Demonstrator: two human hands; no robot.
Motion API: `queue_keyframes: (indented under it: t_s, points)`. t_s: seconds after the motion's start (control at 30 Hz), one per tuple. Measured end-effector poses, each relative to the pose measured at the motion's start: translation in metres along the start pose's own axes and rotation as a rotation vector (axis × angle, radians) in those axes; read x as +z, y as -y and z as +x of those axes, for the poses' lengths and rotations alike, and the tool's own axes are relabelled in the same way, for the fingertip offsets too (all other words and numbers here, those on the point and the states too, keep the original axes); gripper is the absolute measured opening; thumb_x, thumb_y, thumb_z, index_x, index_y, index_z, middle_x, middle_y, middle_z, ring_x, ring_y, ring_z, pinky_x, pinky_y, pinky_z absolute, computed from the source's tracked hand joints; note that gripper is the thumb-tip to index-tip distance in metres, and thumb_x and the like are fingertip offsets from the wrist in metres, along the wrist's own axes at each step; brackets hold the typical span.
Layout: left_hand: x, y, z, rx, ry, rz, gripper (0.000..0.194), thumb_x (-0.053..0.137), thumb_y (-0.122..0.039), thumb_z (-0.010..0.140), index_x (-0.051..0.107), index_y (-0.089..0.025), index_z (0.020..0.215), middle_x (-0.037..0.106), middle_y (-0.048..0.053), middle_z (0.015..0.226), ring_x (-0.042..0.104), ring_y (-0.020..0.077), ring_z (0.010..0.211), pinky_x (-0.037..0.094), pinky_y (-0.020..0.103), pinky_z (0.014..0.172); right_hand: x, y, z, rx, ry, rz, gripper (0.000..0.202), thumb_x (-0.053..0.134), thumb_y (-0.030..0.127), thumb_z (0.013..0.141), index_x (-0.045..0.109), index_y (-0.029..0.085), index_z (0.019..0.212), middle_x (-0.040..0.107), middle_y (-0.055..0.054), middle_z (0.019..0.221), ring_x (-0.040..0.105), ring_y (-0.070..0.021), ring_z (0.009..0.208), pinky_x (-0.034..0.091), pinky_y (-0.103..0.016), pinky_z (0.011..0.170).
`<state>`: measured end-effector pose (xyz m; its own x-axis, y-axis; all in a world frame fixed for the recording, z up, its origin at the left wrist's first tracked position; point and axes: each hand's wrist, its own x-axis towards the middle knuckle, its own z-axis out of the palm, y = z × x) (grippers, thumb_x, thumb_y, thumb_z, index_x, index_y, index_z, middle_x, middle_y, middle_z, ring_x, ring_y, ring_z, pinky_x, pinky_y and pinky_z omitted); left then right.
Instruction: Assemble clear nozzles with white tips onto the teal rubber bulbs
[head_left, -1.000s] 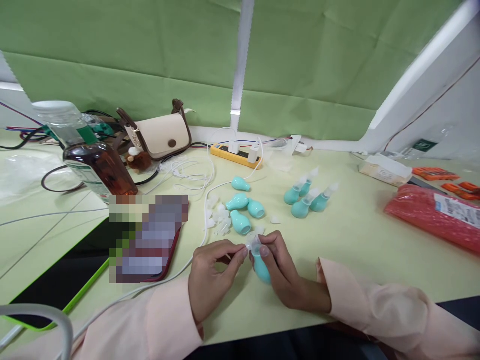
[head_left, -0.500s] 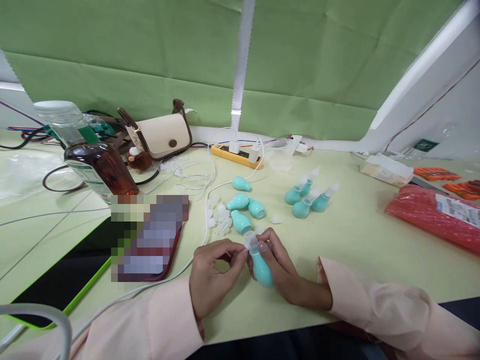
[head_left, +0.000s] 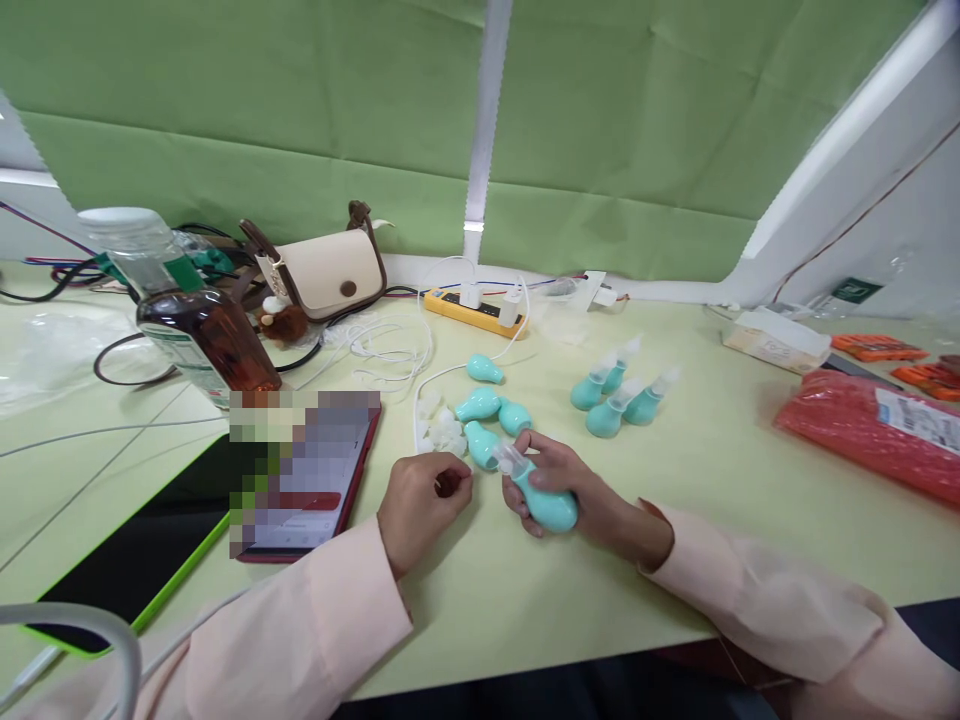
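My right hand (head_left: 566, 485) is closed around a teal squeeze bulb (head_left: 551, 508), a nasal aspirator by its look. Its clear plastic nozzle part (head_left: 511, 458) points up and left. Left of it, my left hand (head_left: 424, 508) is curled with thumb and forefinger pinched together; whatever they hold, if anything, cannot be made out. Just beyond the hands lie several loose teal bulbs (head_left: 478, 404) without nozzles. Beside them is a pile of small translucent plastic parts (head_left: 442, 432). Further right, several aspirators with clear tips (head_left: 606, 418) stand upright.
At left lie a phone with a red case (head_left: 319, 480) and a green-edged phone (head_left: 142, 540). Behind them are a brown bottle (head_left: 202, 335) and a cream handbag (head_left: 330, 275). White cables cross the table by a yellow power strip (head_left: 472, 314). A red package (head_left: 862, 425) lies at right.
My left hand has drawn away from the nozzle part, to the left. My right hand has tilted the squeeze bulb and moved it slightly right.
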<state>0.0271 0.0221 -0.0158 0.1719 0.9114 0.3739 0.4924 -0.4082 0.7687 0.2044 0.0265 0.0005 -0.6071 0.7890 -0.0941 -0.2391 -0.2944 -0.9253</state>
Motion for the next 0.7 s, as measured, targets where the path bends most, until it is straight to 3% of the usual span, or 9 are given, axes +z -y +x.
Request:
queue_keyframes:
  t_s: [0.17, 0.3, 0.53, 0.7]
  points:
    - [0.000, -0.001, -0.002, 0.003, -0.032, -0.003, 0.017, 0.050, -0.018, 0.073, 0.065, -0.013, 0.078, 0.067, 0.006, 0.071, 0.061, 0.0162, 0.063, 0.051, 0.024, 0.055, 0.008, -0.007, -0.005, -0.124, -0.113, -0.461, 0.024, 0.062, 0.027, 0.068, 0.049, 0.018, 0.087, 0.054, -0.001, 0.080, 0.053, -0.0119, 0.069, 0.047, -0.027, 0.060]
    - [-0.006, -0.009, -0.004, -0.015, -0.046, -0.078, 0.022, 0.044, -0.023, 0.079, 0.062, -0.012, 0.088, 0.066, 0.006, 0.076, 0.061, 0.0155, 0.066, 0.049, 0.024, 0.059, 0.013, -0.007, -0.009, -0.219, -0.217, -0.694, 0.030, 0.065, 0.026, 0.066, 0.046, 0.021, 0.089, 0.051, -0.001, 0.089, 0.052, -0.0140, 0.086, 0.043, -0.029, 0.077]
    - [-0.008, -0.017, -0.011, 0.110, 0.200, -0.037, 0.031, 0.040, -0.033, 0.081, 0.050, -0.016, 0.058, 0.046, -0.002, 0.051, 0.043, 0.0108, 0.049, 0.033, 0.022, 0.048, 0.021, -0.010, -0.016, -0.200, -0.188, -0.884, 0.023, 0.060, 0.028, 0.071, 0.042, 0.021, 0.084, 0.050, 0.001, 0.080, 0.049, -0.0130, 0.075, 0.041, -0.026, 0.066]
    - [-0.003, -0.015, -0.011, -0.156, 0.392, -0.396, 0.048, 0.026, -0.036, 0.085, 0.041, -0.016, 0.044, 0.036, -0.004, 0.041, 0.033, 0.0072, 0.040, 0.026, 0.021, 0.042, 0.022, -0.006, -0.020, -0.145, -0.108, -0.724, 0.028, 0.063, 0.030, 0.068, 0.038, 0.021, 0.077, 0.047, 0.004, 0.070, 0.046, -0.0091, 0.063, 0.037, -0.021, 0.055]
